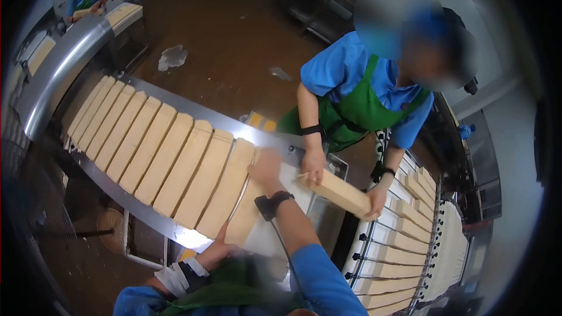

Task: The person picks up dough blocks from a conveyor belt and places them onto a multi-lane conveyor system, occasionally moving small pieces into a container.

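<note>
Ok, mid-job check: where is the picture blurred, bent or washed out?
Head view: the right hand is smeared, the left hand crisper; head view: the co-worker's head is blurred out; head view: white glare on the near metal rim; head view: wide-angle distortion seems to bow the row of blocks, and the corners go black.

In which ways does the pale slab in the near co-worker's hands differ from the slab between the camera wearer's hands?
The co-worker's slab is gripped at both ends; the wearer's slab lies at the row's right end, between left hand and right hand. In the picture, the co-worker's slab slopes down to the right, the wearer's slab down to the left. Both are pale and long.
</note>
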Demonstrator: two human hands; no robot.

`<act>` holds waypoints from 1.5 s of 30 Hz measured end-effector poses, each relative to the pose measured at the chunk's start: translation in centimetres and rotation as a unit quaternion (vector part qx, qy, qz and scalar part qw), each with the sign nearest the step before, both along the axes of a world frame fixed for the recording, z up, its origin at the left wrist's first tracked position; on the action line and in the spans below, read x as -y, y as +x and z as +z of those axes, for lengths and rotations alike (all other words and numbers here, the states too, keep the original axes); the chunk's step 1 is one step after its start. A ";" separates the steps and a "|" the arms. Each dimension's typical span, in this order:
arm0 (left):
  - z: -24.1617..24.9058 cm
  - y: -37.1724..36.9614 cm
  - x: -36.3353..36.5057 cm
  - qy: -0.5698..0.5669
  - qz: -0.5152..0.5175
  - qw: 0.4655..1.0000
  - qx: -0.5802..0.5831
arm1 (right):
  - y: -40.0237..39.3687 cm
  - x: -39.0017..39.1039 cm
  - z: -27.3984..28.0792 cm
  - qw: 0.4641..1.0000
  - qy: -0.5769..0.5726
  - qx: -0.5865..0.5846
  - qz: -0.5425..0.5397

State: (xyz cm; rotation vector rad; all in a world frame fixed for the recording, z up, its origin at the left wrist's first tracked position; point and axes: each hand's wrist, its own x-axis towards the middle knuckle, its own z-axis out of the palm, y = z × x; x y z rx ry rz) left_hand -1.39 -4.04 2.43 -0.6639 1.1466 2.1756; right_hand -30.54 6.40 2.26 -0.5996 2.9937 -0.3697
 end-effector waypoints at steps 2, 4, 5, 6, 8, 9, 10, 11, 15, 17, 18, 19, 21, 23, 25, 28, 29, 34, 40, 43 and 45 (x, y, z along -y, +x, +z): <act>0.7 -0.2 -0.7 -0.020 -0.002 0.999 0.025 | 0.3 -0.4 -0.3 0.999 0.004 -0.007 -0.035; 1.0 -0.5 -1.3 -0.044 -0.005 0.999 -0.004 | 0.6 -2.4 0.2 0.998 0.037 0.008 -0.049; 1.1 -0.8 -1.6 -0.056 -0.009 0.998 -0.020 | 0.6 -3.8 0.6 0.997 0.053 0.016 -0.059; -0.3 -1.0 -1.9 -0.161 -0.031 0.981 -0.109 | 0.7 -5.7 0.9 0.997 0.040 0.012 -0.070; -3.1 -1.4 -2.6 -0.347 -0.077 0.889 -0.287 | 1.7 -10.6 1.8 0.994 0.016 0.007 -0.103; -3.3 -1.5 -2.8 -0.393 -0.123 0.868 -0.276 | 2.2 -12.9 2.3 0.990 0.031 0.041 -0.135; -1.5 -2.6 -2.9 -0.438 -0.169 0.842 -0.267 | 2.7 -15.4 2.1 0.983 -0.002 0.096 -0.157; -0.1 -3.6 -3.3 -0.482 -0.212 0.810 -0.259 | 3.1 -18.0 1.6 0.972 -0.037 0.149 -0.177; 0.1 -5.8 -4.9 -0.585 -0.259 0.738 -0.215 | 8.7 -24.8 4.2 0.975 -0.110 0.172 -0.082; -1.5 -5.7 -5.9 -0.642 -0.240 0.691 -0.230 | 12.1 -26.7 4.0 0.984 -0.048 0.167 -0.040; -1.9 -5.8 -6.3 -0.668 -0.228 0.667 -0.237 | 13.8 -26.8 3.5 0.986 -0.045 0.139 -0.076; -1.9 -6.2 -6.5 -0.658 -0.230 0.672 -0.248 | 15.1 -26.6 3.1 0.987 -0.038 0.110 -0.109; -0.9 -6.7 -7.3 -0.639 -0.230 0.684 -0.266 | 17.4 -27.4 4.7 0.983 -0.037 0.082 -0.163; 1.3 -8.0 -10.0 -0.617 -0.252 0.675 -0.318 | 19.0 -30.7 4.4 0.981 -0.039 0.018 -0.189; 3.9 -10.3 -14.2 -0.591 -0.251 0.673 -0.367 | 20.2 -34.5 7.5 0.969 -0.053 -0.077 -0.228; 6.7 -14.0 -21.8 -0.538 -0.242 0.660 -0.465 | 18.8 -44.4 8.1 0.963 -0.058 -0.082 -0.251; 7.3 -15.3 -24.4 -0.518 -0.244 0.662 -0.483 | 18.2 -47.3 9.2 0.962 -0.041 -0.091 -0.256; 10.0 -20.8 -35.2 -0.532 -0.302 0.607 -0.508 | 14.8 -61.1 7.0 0.904 -0.303 0.013 -0.301; 13.4 -21.7 -41.2 -0.544 -0.315 0.563 -0.536 | 12.6 -64.1 3.3 0.838 -0.204 0.061 -0.502; 13.6 -21.0 -43.8 -0.469 -0.304 0.658 -0.504 | 14.8 -60.0 4.7 0.854 -0.010 -0.200 -0.481; 12.3 -21.4 -44.6 -0.490 -0.274 0.685 -0.464 | 16.6 -55.9 7.3 0.858 -0.105 -0.205 -0.459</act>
